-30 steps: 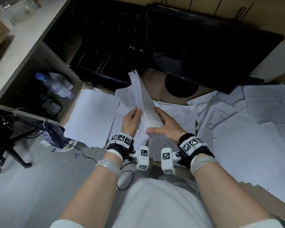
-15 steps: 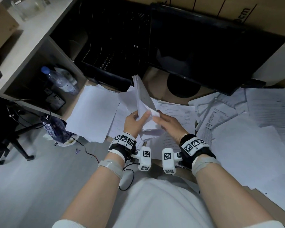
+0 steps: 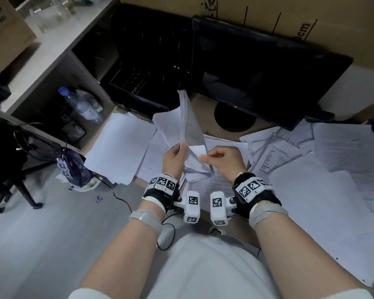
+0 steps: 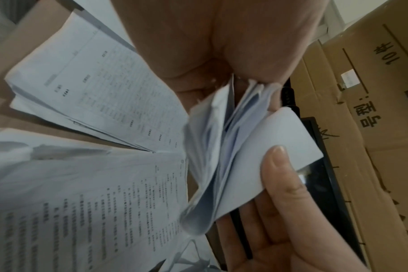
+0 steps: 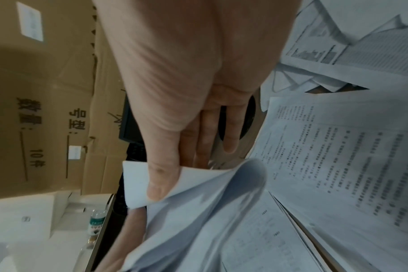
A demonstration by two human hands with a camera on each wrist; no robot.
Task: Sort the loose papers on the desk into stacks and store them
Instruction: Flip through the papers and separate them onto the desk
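The cardboard box [image 4: 370, 128] behind the monitor carries printed "10件", "型号:" and "数量:", with "cm" visible from above. The printed sheets' [image 5: 338, 165] text is too small to read.

Both forearms reach forward side by side, wrists strapped with marker bands; the left hand [image 3: 175, 159] grips a sheaf of papers [image 3: 187, 126] while the right hand [image 3: 224, 159] pinches one sheet's corner.
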